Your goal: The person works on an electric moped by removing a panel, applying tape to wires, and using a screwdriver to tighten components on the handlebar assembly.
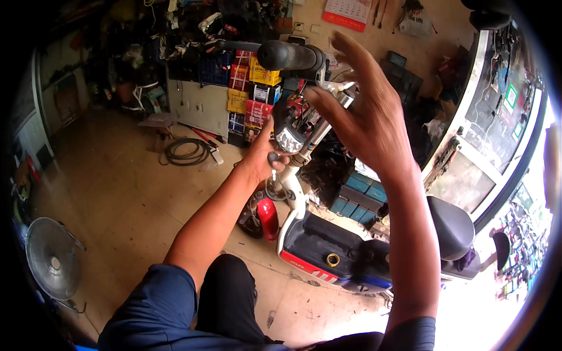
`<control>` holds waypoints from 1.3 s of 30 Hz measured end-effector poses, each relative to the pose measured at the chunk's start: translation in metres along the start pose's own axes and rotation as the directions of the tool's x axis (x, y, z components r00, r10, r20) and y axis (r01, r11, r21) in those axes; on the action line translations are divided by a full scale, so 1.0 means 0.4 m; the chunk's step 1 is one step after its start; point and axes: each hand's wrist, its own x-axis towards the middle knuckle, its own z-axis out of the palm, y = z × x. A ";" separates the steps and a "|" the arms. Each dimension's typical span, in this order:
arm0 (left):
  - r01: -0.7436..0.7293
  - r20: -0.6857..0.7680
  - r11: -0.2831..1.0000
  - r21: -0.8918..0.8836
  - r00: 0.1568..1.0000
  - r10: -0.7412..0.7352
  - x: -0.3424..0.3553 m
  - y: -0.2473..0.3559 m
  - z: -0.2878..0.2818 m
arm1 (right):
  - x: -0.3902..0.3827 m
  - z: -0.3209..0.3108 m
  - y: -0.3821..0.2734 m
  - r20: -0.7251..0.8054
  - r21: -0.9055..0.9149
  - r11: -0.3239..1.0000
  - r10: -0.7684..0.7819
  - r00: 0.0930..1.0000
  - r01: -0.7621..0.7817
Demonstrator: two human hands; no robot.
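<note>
An electric scooter (328,245) stands in front of me, with a white frame, a red front mudguard and a black seat (449,225). My left hand (266,149) reaches under its round headlight (288,136) and pinches a small part below the lamp, by the steering column. Close to the camera, my right hand (366,114) is raised with fingers spread, next to the handlebar stem, holding nothing. The black handlebar grip (287,55) juts to the left above both hands.
Coloured boxes (252,93) are stacked against the back wall. A coiled hose (186,152) lies on the tiled floor, and a floor fan (52,260) stands at the lower left. Blue battery boxes (360,193) sit behind the scooter. A glass counter (468,175) lines the right side.
</note>
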 end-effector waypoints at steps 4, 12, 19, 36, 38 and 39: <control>0.091 0.010 0.994 0.066 0.996 -0.092 0.031 0.039 0.046 | 0.088 0.063 0.016 0.184 0.024 0.996 -0.084 0.979 0.081; 0.102 0.026 0.982 0.157 0.994 -0.107 -0.003 0.102 0.018 | 0.041 0.000 -0.031 0.156 0.075 0.994 0.065 0.986 -0.078; -0.296 -0.177 0.818 0.493 0.886 0.428 -0.071 0.077 0.029 | -0.140 -0.132 0.001 0.046 0.382 0.887 0.261 0.964 -0.258; -0.273 -0.137 0.757 0.594 0.893 0.429 -0.030 0.286 0.089 | -0.236 -0.060 0.060 -0.265 0.390 0.879 0.394 0.880 -0.275; -0.235 -0.183 0.840 0.490 0.914 0.363 -0.029 0.280 0.088 | -0.285 -0.002 0.088 -0.243 0.582 0.723 0.591 0.769 -0.373; -0.226 -0.174 0.881 0.415 0.931 0.321 -0.023 0.264 0.081 | -0.320 0.021 0.123 -0.168 0.597 0.675 0.633 0.755 -0.434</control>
